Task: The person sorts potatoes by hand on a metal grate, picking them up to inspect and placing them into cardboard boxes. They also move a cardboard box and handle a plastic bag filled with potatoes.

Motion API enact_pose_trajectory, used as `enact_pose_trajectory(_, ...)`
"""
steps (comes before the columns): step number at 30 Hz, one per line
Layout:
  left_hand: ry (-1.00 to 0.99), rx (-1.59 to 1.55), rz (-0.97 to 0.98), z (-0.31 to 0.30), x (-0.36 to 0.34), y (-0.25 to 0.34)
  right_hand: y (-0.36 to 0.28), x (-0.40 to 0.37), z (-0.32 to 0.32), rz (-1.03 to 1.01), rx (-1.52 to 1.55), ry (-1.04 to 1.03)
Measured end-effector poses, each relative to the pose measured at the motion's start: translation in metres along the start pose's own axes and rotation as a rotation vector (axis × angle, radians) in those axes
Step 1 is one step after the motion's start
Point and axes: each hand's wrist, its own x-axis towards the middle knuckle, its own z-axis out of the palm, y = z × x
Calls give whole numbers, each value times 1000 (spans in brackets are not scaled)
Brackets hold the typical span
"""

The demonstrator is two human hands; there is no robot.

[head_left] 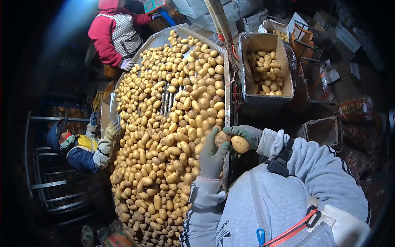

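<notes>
Grey-gloved, the left hand [211, 157] holds a brown potato [222, 139], partly covered, by the table [227, 88] edge. Near that edge, the right hand [249, 135] holds a yellow potato [240, 145], some fingers hidden.

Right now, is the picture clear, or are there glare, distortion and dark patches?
All in the head view: wide-lens distortion with black corners; bluish glare at upper left; potatoes brightly lit, metal rack at left dim; left hand and right hand look fairly sharp.
</notes>
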Motion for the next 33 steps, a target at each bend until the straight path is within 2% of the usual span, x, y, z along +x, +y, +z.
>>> enact_pose_trajectory(2,16,1,-37,3,-1,1,1,1,-8,-4,-56,-27)
enact_pose_trajectory(8,86,266,-36,-7,-2,2,9,1,-19,11,-147,0)
enact_pose_trajectory(11,137,79,-107,-1,-4,21,12,2,-24,-26,-194,-6)
enact_pose_trajectory(15,183,-107,-244,-12,-2,17,7,0,-22,-119,-268,-74)
enact_pose_trajectory(17,123,-148,-160,-17,-3,5,16,8,-26,-508,-575,-162)
enact_pose_trajectory(19,88,-163,-104,-20,-5,0,13,7,-22,-515,-554,-172)
enact_pose_trajectory(21,77,-161,-76,-19,-6,0,2,-3,-21,-139,-212,-99)
enact_pose_trajectory(24,22,-233,24,-9,-7,5,-6,-11,-23,-105,-344,-83)
enact_pose_trajectory(30,115,-221,-98,-15,4,3,-13,-19,-27,-390,-375,-200)
enact_pose_trajectory(33,165,-125,-125,-17,10,1,-28,-40,-34,-306,-282,-160)
